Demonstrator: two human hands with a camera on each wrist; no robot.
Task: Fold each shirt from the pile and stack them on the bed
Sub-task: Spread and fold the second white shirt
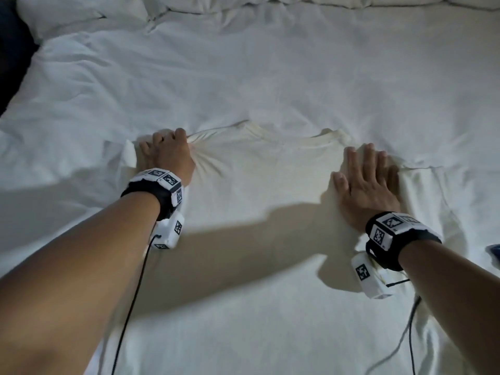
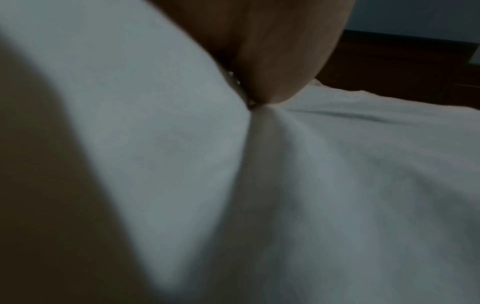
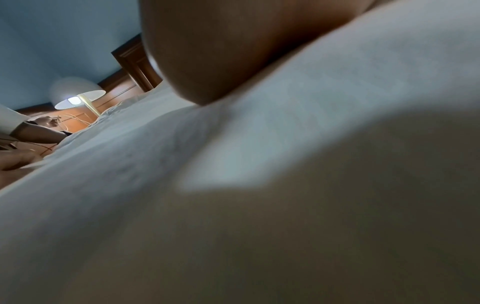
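Observation:
A cream-white T-shirt (image 1: 265, 185) lies spread flat on the white bed (image 1: 270, 77), its collar pointing away from me. My left hand (image 1: 167, 152) grips the shirt's left shoulder with curled fingers, and the cloth bunches into creases there. My right hand (image 1: 365, 180) lies flat with straight fingers on the right shoulder and presses it down. Both wrist views sit very close to the fabric: the left hand (image 2: 280, 51) shows above pinched cloth (image 2: 262, 127), and the right palm (image 3: 233, 51) rests on the shirt (image 3: 285, 164).
Rumpled duvet and pillows (image 1: 81, 12) lie along the bed's far edge. Something dark (image 1: 13, 55) sits at the far left. A bit of blue cloth (image 1: 493, 253) peeks in at the right edge. A lit lamp (image 3: 78, 96) and wooden headboard (image 3: 135, 63) stand beyond the bed.

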